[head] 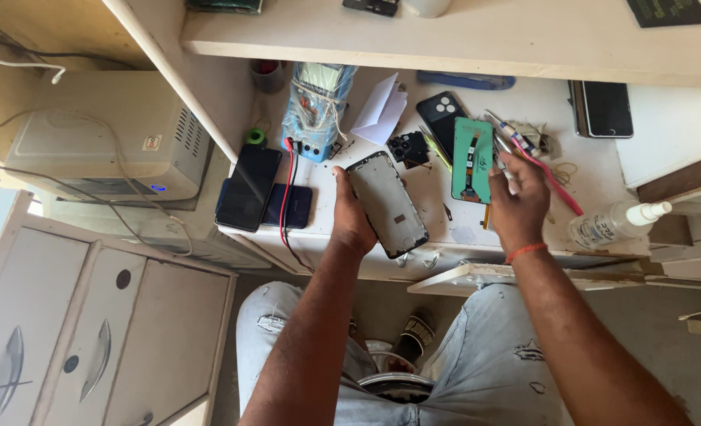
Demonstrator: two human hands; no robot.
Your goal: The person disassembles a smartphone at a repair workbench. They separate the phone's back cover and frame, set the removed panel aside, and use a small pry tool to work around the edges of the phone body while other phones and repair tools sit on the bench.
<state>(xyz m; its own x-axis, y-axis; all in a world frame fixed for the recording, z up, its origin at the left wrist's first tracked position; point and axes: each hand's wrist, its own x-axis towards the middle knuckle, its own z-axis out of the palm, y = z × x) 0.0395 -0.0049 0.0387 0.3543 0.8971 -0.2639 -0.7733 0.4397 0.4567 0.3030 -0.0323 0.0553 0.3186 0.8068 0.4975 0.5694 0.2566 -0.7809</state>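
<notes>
My left hand (349,217) grips a dark phone frame (387,203) by its left edge and holds it tilted above the white table's (461,229) front edge. My right hand (517,201) hovers to the right of it, fingers closed around thin metal tweezers (499,150) that point away from me. Just left of that hand a green-backed phone screen panel (472,160) lies flat on the table. A black phone back cover (443,114) with camera holes lies behind it, and a small black camera part (409,147) sits to its left.
Two dark phones (249,187) lie at the table's left with a red wire (289,197) across them, next to a taped blue battery pack (316,110). A clear spray bottle (615,224), a pink tool (551,177) and another phone (605,109) sit on the right. A shelf (461,39) overhangs the back. A grey box (98,134) and cabinet (90,331) stand left.
</notes>
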